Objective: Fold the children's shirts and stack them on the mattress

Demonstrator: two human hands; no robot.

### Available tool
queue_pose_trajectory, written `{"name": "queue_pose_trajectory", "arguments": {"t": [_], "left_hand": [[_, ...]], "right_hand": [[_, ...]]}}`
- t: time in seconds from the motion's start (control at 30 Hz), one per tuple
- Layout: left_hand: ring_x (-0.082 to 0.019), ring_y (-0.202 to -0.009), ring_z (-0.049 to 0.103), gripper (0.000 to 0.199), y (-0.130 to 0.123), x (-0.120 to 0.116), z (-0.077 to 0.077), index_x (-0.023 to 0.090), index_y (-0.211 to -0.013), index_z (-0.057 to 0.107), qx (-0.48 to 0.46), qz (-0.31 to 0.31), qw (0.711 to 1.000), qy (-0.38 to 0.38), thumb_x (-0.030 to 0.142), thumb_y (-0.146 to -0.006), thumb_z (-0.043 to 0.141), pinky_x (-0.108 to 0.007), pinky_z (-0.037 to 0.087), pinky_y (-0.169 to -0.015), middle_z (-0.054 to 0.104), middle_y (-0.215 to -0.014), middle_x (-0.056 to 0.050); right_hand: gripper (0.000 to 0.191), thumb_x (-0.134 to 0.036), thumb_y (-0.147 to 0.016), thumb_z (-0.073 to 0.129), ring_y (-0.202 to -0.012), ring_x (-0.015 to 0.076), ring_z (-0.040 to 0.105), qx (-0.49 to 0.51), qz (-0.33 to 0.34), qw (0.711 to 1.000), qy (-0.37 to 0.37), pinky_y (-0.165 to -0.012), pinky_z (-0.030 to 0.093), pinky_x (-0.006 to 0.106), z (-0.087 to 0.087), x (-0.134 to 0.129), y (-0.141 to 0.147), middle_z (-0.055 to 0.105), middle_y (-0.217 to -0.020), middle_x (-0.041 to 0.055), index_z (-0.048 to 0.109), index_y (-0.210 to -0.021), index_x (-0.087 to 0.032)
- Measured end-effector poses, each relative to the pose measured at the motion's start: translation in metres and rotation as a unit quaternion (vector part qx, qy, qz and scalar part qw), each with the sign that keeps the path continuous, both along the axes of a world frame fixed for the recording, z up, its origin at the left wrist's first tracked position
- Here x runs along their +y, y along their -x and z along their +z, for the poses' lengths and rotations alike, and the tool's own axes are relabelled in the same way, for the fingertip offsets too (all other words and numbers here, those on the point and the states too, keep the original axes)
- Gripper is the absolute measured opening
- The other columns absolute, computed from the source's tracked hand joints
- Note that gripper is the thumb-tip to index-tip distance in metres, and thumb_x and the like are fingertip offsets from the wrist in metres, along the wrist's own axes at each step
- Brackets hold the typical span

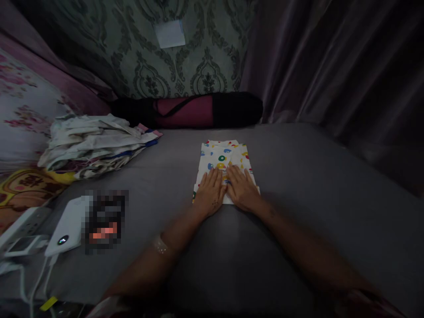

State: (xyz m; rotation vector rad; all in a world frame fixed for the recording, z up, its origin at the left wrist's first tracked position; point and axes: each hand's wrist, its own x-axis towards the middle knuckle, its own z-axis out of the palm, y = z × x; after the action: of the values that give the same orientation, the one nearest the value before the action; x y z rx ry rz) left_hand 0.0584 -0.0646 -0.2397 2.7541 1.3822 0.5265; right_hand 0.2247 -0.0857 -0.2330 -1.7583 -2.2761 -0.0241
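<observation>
Head view, from left to right: shows a loose pile of clothes (96,141) and a white device (68,225) on the left side of a grey sheet (298,176), both well apart from the hands. Then, near the middle, shows the left hand (209,194) laid flat, fingers pointing far, on the near left part of a folded patterned cloth (236,155). Lies flat on the sheet, partly under the palms, partly beyond the fingertips towards the far side, with a long axis apparently running near to far, roughly along the fingers; hard to confirm at this slant. Next, shows the right hand (244,189), also palm down, on the near right part, thumb side close beside the left. Favours neither as nearer, with both touching the cloth. Shows a released grip on each side: fingers extended, pressing from above, pinching nothing.
</observation>
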Motion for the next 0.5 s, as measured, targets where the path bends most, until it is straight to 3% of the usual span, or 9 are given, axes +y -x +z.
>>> {"name": "queue_pose_trajectory", "arguments": {"t": [0.1,0.2,0.33,0.5], "left_hand": [[-0.028,-0.142,0.029,0.054,-0.004,-0.002,-0.008,0.004,-0.142,0.038,0.038,-0.016,0.998,0.050,0.034,-0.099,0.025,-0.047,0.025,-0.116,0.037,-0.150,-0.019],[-0.028,-0.143,0.026,0.056,0.001,0.002,-0.006,0.005,-0.144,0.035,0.025,-0.020,0.999,0.038,0.037,-0.099,0.025,-0.047,0.024,-0.116,0.034,-0.152,-0.019],[-0.029,-0.146,0.018,0.060,0.011,0.008,-0.002,0.008,-0.147,0.029,-0.020,0.033,0.999,-0.001,0.042,-0.099,0.026,-0.051,0.019,-0.117,0.028,-0.155,-0.019],[-0.032,-0.143,0.025,0.065,0.016,0.017,-0.013,0.004,-0.145,0.033,0.036,0.027,0.995,0.090,0.049,-0.098,0.028,-0.051,0.022,-0.116,0.034,-0.151,-0.022]], "right_hand": [[0.058,-0.028,-0.094,0.027,-0.144,0.0251,0.023,-0.003,0.022,0.999,0.045,-0.118,0.014,0.047,-0.004,-0.003,0.007,0.030,-0.155,0.0145,0.034,-0.147,-0.005],[0.058,-0.030,-0.095,0.027,-0.144,0.0245,0.022,0.008,0.020,0.999,0.043,-0.117,0.015,0.048,-0.005,-0.002,0.001,0.028,-0.156,0.0128,0.032,-0.149,-0.009],[0.060,-0.034,-0.096,0.023,-0.146,0.0256,0.017,0.019,-0.052,0.998,-0.009,-0.117,0.013,0.048,-0.007,0.005,-0.017,0.025,-0.157,0.0128,0.026,-0.151,-0.009],[0.061,-0.038,-0.095,0.027,-0.143,0.0290,0.024,0.001,-0.074,0.996,0.055,-0.116,0.018,0.049,-0.018,0.013,-0.029,0.031,-0.154,0.0165,0.035,-0.146,-0.005]]}}
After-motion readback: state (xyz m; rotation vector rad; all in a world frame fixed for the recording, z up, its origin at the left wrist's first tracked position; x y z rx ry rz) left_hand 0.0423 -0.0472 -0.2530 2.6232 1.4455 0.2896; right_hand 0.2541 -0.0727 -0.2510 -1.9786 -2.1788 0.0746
